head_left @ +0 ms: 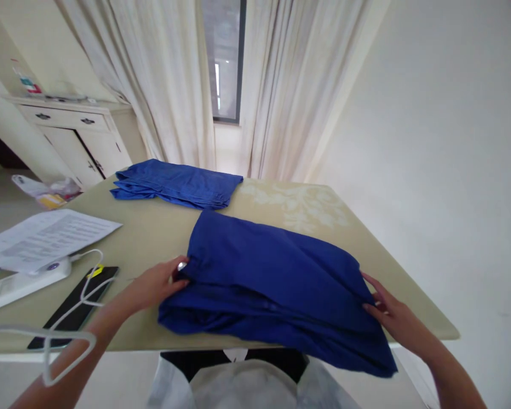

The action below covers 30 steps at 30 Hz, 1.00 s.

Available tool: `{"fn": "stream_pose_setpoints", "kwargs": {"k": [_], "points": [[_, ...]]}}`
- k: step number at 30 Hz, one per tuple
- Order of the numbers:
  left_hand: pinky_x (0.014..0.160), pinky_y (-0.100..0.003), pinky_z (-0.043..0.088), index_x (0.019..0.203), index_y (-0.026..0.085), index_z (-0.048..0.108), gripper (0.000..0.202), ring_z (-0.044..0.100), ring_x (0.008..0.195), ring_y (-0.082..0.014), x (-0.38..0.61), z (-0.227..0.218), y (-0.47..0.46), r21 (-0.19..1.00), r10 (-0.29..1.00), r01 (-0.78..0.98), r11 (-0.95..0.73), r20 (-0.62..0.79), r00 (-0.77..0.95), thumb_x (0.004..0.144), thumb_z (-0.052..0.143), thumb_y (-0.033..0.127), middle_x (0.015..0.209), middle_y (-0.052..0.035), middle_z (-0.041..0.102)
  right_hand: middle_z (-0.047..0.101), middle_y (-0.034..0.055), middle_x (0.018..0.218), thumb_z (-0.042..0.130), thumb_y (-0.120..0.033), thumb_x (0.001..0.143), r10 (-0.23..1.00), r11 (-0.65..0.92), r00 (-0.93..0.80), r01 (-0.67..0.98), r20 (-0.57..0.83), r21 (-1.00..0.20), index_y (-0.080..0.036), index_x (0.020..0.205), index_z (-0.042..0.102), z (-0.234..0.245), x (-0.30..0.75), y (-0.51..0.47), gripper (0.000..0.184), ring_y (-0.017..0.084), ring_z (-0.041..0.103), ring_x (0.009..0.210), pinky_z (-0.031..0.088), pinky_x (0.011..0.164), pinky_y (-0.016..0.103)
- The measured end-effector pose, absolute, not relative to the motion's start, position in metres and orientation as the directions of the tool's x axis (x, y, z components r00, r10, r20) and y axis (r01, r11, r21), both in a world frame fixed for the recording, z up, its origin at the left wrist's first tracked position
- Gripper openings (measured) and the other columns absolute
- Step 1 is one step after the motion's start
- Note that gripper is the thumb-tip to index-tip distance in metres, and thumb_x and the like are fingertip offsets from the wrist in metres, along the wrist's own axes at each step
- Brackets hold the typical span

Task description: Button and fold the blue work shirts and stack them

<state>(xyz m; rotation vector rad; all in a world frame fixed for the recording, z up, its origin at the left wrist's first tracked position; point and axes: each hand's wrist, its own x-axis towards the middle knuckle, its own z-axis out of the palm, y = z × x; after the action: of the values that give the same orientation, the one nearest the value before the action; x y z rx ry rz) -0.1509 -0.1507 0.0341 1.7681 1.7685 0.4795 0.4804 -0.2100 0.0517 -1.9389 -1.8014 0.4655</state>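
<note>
A dark blue folded garment (272, 267) lies in loose layers along the table's near edge, its lower right corner hanging past the edge. Its exact kind cannot be made out. My left hand (164, 278) pinches its left side between thumb and fingers; a ring shows on one finger. At the opposite side my right hand (385, 309) grips the right edge, fingertips partly behind the fabric. Farther back on the table sits a second folded blue garment (179, 183), apart from both hands.
Printed paper (46, 238) rests over a white power strip (25, 287) on the left. A black phone-like slab (74, 309) with a white cable (68, 309) lies close to my left forearm. Beyond the table (140, 244) are curtains (162, 74), a cabinet (85, 136) and a wall.
</note>
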Motion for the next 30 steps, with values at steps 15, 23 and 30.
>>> {"fn": "stream_pose_setpoints", "kwargs": {"k": [15,23,30], "points": [[0.089,-0.037,0.060,0.112,0.024,0.063,0.022,0.075,0.097,-0.0220,-0.058,0.140,-0.016,0.970,0.927,-0.166,-0.175,0.106,-0.360,0.100,0.052,0.039,0.101,-0.0055,0.074,0.067,0.0049,0.067,0.061,-0.049,0.096,0.965,-0.079,0.259,0.428,0.039,-0.900,-0.019,0.076,0.071,0.211,0.445,-0.035,0.037,0.017,0.064,0.064,0.052,0.070,0.035],[0.110,-0.043,0.053,0.148,0.021,0.048,0.058,0.070,0.123,-0.0246,-0.038,0.104,0.033,0.992,0.983,0.045,-0.120,0.125,-0.136,0.094,0.068,0.022,0.142,-0.0164,0.065,0.068,0.0211,0.137,0.045,-0.049,0.107,0.975,-0.056,0.216,0.457,0.049,-0.888,-0.011,0.135,0.059,0.142,0.410,-0.018,0.050,0.017,0.074,0.108,0.057,0.090,0.033],[0.123,-0.060,0.034,0.144,0.007,0.053,0.077,0.046,0.147,-0.0483,-0.082,0.029,0.011,0.657,0.959,0.739,0.152,0.083,-0.271,0.080,0.083,0.038,0.149,-0.0321,0.057,0.065,0.0261,0.140,0.087,-0.055,0.072,0.960,-0.164,0.272,0.744,0.070,-0.647,-0.016,0.125,0.070,0.080,0.439,-0.103,0.067,0.042,0.057,0.137,0.032,0.124,0.056]]}}
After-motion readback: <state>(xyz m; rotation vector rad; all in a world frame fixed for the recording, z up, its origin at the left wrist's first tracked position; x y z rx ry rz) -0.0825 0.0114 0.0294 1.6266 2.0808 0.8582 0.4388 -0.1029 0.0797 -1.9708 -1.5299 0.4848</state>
